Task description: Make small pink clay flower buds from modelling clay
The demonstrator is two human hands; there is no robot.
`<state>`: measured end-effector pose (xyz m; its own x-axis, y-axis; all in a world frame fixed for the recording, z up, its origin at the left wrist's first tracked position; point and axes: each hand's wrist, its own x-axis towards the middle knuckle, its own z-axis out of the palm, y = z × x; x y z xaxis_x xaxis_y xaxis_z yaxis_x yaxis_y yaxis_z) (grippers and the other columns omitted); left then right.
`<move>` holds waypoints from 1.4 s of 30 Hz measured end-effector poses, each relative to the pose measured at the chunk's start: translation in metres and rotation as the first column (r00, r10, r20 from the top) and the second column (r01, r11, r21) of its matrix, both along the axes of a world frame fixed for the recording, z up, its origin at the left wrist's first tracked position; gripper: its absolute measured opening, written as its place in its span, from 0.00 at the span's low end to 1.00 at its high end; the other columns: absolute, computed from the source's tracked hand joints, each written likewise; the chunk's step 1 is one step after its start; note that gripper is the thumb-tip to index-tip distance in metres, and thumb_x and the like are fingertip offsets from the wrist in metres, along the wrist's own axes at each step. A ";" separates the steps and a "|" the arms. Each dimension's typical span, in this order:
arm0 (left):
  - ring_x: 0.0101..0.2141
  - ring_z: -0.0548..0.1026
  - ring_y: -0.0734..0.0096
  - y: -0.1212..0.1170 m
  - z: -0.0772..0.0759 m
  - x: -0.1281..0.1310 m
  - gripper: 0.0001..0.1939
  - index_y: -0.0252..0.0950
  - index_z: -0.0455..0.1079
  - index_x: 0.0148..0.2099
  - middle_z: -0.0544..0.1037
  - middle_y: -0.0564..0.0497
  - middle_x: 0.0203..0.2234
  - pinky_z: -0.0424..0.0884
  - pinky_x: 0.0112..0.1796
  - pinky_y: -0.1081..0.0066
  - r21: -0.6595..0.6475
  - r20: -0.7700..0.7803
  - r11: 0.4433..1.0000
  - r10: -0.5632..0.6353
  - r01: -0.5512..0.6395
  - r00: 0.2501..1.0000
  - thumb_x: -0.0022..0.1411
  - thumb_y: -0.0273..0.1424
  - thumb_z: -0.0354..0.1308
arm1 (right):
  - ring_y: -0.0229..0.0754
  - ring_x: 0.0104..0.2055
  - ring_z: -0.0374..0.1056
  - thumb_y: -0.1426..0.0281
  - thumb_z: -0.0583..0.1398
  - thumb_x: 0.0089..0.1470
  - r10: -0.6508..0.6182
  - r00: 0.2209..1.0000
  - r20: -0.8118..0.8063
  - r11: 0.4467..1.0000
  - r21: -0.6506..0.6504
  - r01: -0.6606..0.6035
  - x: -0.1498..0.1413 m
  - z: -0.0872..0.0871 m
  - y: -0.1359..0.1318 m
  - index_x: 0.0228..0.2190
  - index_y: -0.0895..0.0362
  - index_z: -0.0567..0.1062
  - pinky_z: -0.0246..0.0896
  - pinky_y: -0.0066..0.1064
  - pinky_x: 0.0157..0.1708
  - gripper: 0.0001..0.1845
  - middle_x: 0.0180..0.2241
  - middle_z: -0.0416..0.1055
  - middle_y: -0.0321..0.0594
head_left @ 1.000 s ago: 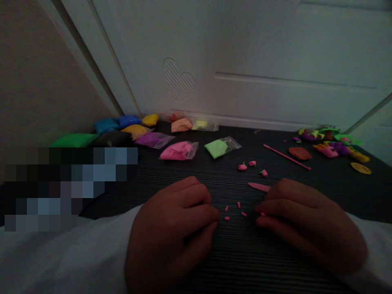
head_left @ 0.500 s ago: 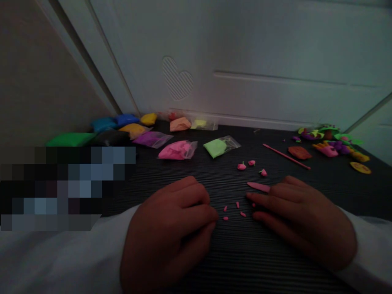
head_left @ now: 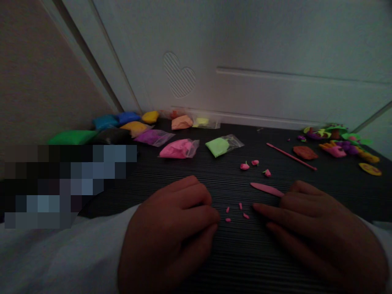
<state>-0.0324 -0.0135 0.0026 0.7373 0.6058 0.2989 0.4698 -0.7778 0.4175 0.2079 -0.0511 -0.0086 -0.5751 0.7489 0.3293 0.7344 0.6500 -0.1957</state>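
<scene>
My left hand rests on the dark ribbed table, its fingers curled under in a loose fist; whatever lies inside is hidden. My right hand lies flat on the table with fingers stretched out, the forefinger tip close to several tiny pink clay bits between the hands. A flat pink modelling knife lies just beyond my right thumb, its end at the thumb. Three small pink clay buds sit farther back.
Bags of clay lie behind: pink, light green, purple, with several more colours along the white cabinet door. A thin pink stick and finished clay shapes are at the right. A blurred patch covers the left.
My right hand's fingers uncurled and stretched flat toward the pink bits, then the hand slid slightly back right. My left hand stayed still.
</scene>
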 end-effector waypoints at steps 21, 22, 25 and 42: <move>0.29 0.60 0.71 0.000 0.000 -0.001 0.10 0.34 0.70 0.32 0.64 0.51 0.25 0.57 0.28 0.69 -0.015 0.005 0.999 -0.030 0.030 1.000 0.57 0.23 0.48 | 0.38 0.26 0.60 0.74 0.53 0.53 0.037 0.999 -0.013 0.999 -0.030 -0.037 -0.001 0.001 -0.002 0.39 0.56 0.71 0.46 0.36 0.28 0.12 0.23 0.65 0.36; 0.29 0.60 0.71 0.001 0.000 -0.001 0.10 0.34 0.70 0.32 0.64 0.52 0.25 0.57 0.28 0.69 -0.014 0.005 0.999 -0.032 0.032 0.999 0.56 0.23 0.48 | 0.38 0.26 0.60 0.73 0.53 0.53 0.027 1.000 -0.003 0.999 -0.026 -0.027 -0.001 0.001 -0.001 0.40 0.56 0.71 0.47 0.36 0.29 0.13 0.24 0.66 0.36; 0.29 0.60 0.72 0.001 0.000 -0.002 0.09 0.34 0.70 0.32 0.64 0.52 0.25 0.56 0.28 0.69 -0.008 -0.003 0.999 -0.040 0.039 0.999 0.56 0.22 0.49 | 0.38 0.28 0.62 0.72 0.53 0.53 -0.024 1.000 0.020 1.000 -0.007 0.024 -0.001 0.001 -0.001 0.43 0.56 0.70 0.48 0.36 0.30 0.14 0.27 0.68 0.37; 0.29 0.60 0.71 0.001 -0.002 -0.001 0.09 0.35 0.70 0.33 0.64 0.52 0.25 0.55 0.28 0.69 -0.007 -0.002 1.000 -0.029 0.029 1.000 0.56 0.23 0.49 | 0.38 0.27 0.62 0.73 0.52 0.53 0.004 1.000 -0.001 1.000 0.019 -0.004 0.000 0.000 -0.001 0.41 0.57 0.70 0.48 0.36 0.30 0.12 0.25 0.67 0.35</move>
<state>-0.0329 -0.0124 0.0010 0.7551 0.5862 0.2936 0.4479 -0.7883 0.4220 0.2074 -0.0518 -0.0082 -0.5777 0.7403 0.3438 0.7316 0.6564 -0.1839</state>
